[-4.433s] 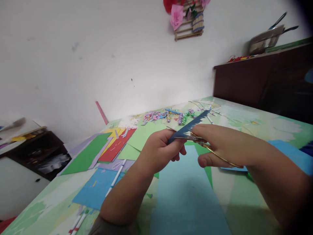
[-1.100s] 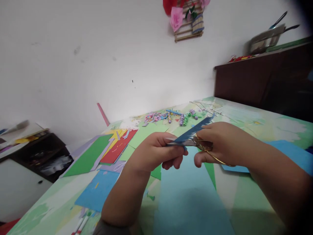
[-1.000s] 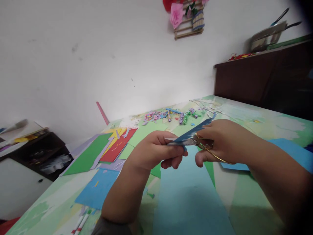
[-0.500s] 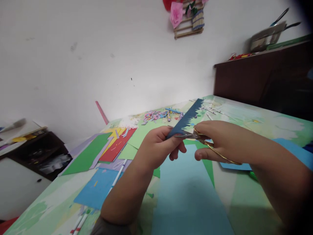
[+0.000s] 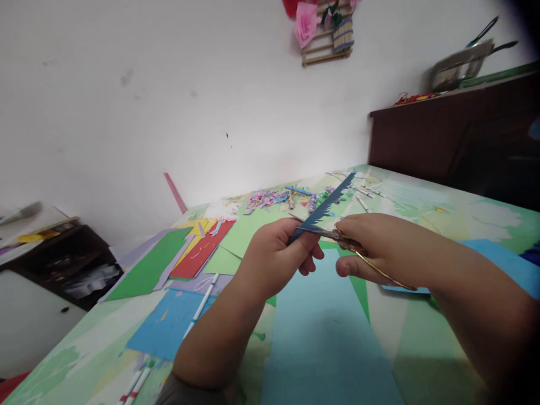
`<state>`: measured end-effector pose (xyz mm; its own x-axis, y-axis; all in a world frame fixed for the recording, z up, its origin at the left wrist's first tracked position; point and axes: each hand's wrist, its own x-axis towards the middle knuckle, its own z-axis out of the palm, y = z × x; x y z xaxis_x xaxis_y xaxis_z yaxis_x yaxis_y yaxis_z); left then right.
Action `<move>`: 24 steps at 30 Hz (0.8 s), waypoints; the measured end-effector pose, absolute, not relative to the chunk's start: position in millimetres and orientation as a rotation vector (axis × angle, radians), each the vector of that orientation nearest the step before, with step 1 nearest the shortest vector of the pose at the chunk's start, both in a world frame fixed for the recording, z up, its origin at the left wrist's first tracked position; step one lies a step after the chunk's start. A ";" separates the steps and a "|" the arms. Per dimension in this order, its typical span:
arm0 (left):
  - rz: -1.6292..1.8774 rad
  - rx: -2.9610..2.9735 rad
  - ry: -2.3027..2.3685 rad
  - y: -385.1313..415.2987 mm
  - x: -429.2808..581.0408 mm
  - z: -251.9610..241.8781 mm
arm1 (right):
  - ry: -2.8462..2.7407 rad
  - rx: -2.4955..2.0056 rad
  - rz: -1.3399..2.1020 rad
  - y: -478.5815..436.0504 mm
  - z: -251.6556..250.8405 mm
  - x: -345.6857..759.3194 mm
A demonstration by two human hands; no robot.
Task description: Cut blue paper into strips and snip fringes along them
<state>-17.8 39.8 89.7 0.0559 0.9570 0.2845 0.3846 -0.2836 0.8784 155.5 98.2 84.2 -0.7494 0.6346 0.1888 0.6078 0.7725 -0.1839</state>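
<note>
My left hand (image 5: 274, 256) pinches the near end of a dark blue paper strip (image 5: 327, 207) whose upper edge is cut into a fringe; the strip points up and away to the right. My right hand (image 5: 379, 244) is closed around small gold-handled scissors (image 5: 352, 247), and their blades meet the strip just past my left fingers. Both hands hover above a light blue paper sheet (image 5: 320, 332) lying on the green patterned table (image 5: 422, 214).
Coloured paper sheets (image 5: 177, 259) lie at the left, with pens (image 5: 200, 304) beside them. Small paper scraps and rolled bits (image 5: 287, 198) are scattered near the wall. A dark wooden cabinet (image 5: 455, 135) stands at the right, with a metal pan (image 5: 458, 64) on top.
Over the last second the strip tilted up from nearly level to steeper. Both hands stayed close together, with the scissors still at the strip's lower edge.
</note>
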 end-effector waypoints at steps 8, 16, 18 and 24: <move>1.143 1.634 1.343 37.0 -16.3 97.8 | -2.732 -1.049 0.082 95.8 85.5 153.3; 1.070 1.507 0.991 43.5 -32.7 89.3 | -2.730 -0.980 -0.061 96.9 86.6 147.8; 1.030 1.497 0.932 44.4 -36.9 88.2 | -2.738 -0.929 -0.067 96.8 85.9 147.3; 0.971 1.485 0.874 44.3 -39.1 89.2 | -2.722 -0.946 -0.115 98.9 83.6 150.3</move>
<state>-39.1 44.3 89.2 0.3911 0.9140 0.1084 0.0127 -0.1231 0.9923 150.3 98.9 83.6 -0.7553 0.5991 0.2659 0.6193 0.7851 -0.0097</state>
